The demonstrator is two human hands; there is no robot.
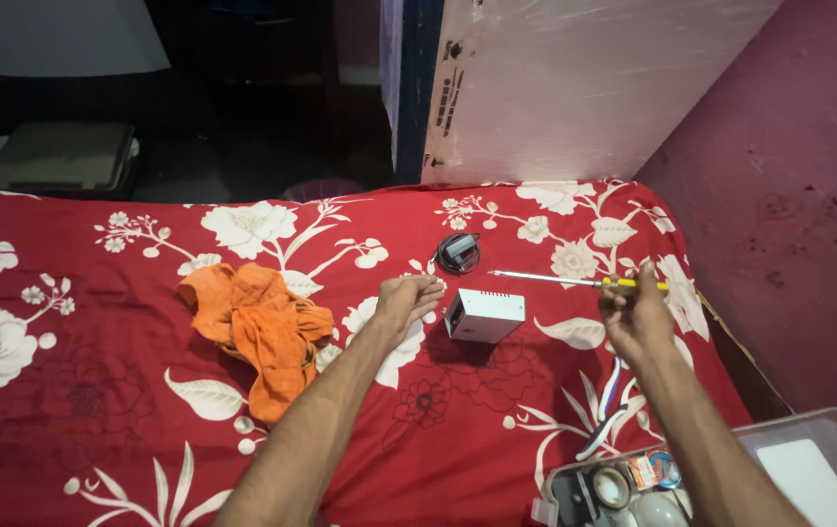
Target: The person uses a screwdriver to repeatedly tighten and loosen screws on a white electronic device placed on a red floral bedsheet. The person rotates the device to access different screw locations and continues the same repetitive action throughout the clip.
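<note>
My right hand grips the yellow handle of a long screwdriver, its metal shaft pointing left above the bedsheet. A small white box-shaped device lies on the red floral bedsheet between my hands. My left hand rests just left of the white device with its fingers curled, holding nothing that I can see. A small black adapter with a coiled cord lies behind the device.
A crumpled orange cloth lies left of my left arm. A clear plastic box with tape rolls and small parts sits at the bottom right. A white board leans against the pink wall.
</note>
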